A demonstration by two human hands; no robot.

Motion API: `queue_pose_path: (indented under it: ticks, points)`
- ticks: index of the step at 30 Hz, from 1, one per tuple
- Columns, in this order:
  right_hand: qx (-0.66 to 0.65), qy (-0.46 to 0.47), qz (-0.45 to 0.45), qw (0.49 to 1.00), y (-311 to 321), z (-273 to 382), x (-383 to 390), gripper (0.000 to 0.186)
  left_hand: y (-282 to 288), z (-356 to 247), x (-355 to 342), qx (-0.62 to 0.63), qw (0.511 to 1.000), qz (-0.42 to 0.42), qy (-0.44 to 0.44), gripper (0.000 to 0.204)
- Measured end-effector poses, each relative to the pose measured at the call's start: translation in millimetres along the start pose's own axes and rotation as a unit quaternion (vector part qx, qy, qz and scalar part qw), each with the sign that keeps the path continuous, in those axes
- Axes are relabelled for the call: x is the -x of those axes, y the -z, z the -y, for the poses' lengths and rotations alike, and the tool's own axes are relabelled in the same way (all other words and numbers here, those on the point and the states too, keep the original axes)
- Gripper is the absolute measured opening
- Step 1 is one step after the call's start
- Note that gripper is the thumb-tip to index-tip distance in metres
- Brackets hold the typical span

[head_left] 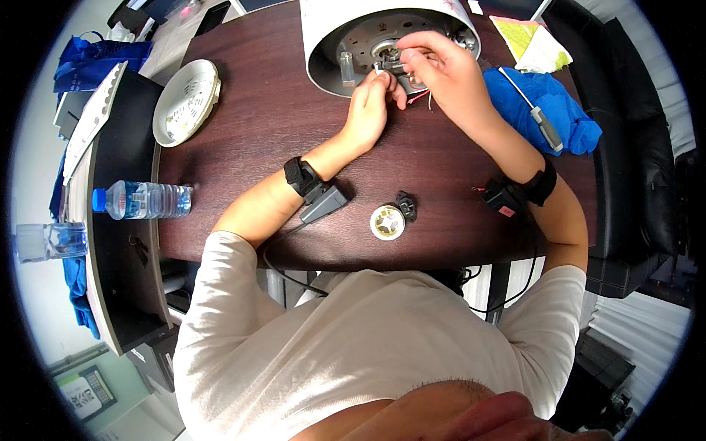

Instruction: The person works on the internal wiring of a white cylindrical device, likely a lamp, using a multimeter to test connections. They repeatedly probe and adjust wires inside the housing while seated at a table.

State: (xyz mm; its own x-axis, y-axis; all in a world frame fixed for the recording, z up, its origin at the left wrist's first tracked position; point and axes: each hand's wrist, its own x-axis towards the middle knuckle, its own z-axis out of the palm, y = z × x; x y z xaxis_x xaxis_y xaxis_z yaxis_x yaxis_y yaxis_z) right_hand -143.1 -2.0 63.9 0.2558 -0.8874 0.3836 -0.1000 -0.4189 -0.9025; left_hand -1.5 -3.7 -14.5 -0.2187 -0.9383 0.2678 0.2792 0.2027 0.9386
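White round appliance (pixel 323 29) lies tipped on its side at the far edge of the dark surface (pixel 257 125), open base toward me — this exposes the inner parts. My left hand (pixel 371 103) pinches a small metal part (pixel 379 67) at the base opening; my right hand (pixel 445 73) closes narrowly on the central fitting (pixel 390 53), just above. Red wires (pixel 418 95) hang between both hands. Screwdriver (pixel 540 117) rests on blue cloth (pixel 566 121), right.

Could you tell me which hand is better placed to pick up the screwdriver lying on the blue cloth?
Right, probably. The screwdriver lies on the blue cloth just beside the right hand, while the left hand sits farther away.
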Motion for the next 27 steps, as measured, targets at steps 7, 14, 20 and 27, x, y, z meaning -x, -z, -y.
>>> queue_pose_path:
  ticks: [7,14,20,27]
  points:
    - [0.078,0.104,-0.082,0.988,-12,5,-10,0.012,2,1,0,0.003,1.0,0.001,0.002,0.028]
    - [0.221,0.204,-0.135,0.944,-24,8,-18,0.011,3,4,3,0.006,1.0,-0.007,-0.005,0.028]
    - [0.256,0.228,-0.156,0.926,-29,9,-23,0.01,2,-2,4,-0.036,0.999,-0.015,0.005,0.03]
    - [0.268,0.227,-0.139,0.926,-22,5,-26,0.009,4,-1,2,-0.043,0.999,0.013,0.015,0.031]
